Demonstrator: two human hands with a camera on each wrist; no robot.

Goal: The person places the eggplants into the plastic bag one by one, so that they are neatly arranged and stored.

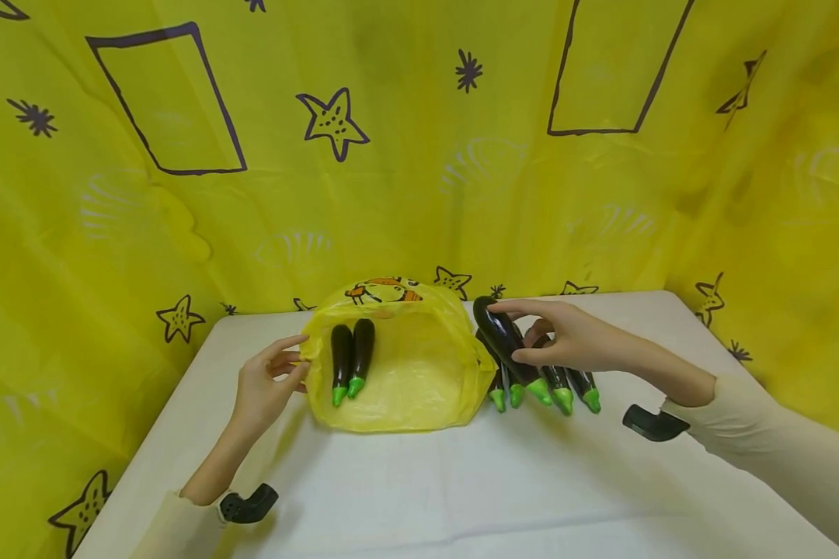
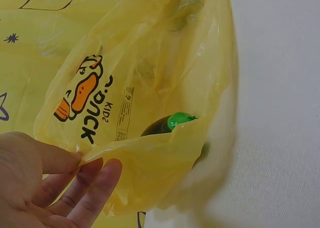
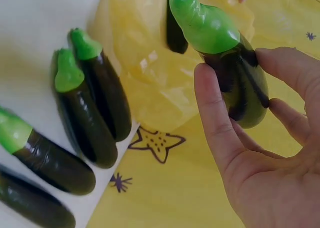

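left hand [image 1: 260, 388]: pinches the rim of the bag [image 1: 391, 428] at its left side, thumb on one face, fingers on the other. right hand [image 1: 569, 335]: grips one eggplant [image 1: 501, 334] between thumb and fingers, green cap end toward the person in the head view. that eggplant is outside the bag, by its right edge, over the loose eggplants [image 3: 85, 123].

progress: looks partway, early half. bag lies on its side, mouth open toward the person. two eggplants are in it, left part, side by side: left one [image 1: 341, 357], right one [image 1: 363, 345]. third is in hand, not in yet. four loose eggplants lie on the surface [image 1: 391, 497] right of the bag, caps toward the person; bag edge overlaps them in the head view, can't tell if it touches. so by count: two in, five out including the held one. right half of the bag looks roomy enough, my guess.

writing: only the bag has any i can read. left wrist view shows a duck face [image 2: 84, 91] with orange bill, then "duck" and "kids" in black, sideways. character before "duck" is lost in a fold. fine-print panel [image 2: 125, 114] beside it, too small to read. no labels seen on the eggplants.

further out: yellow cloth [image 1: 398, 210] behind, printed with stars, shells, dark outlined boxes; no words made out there.
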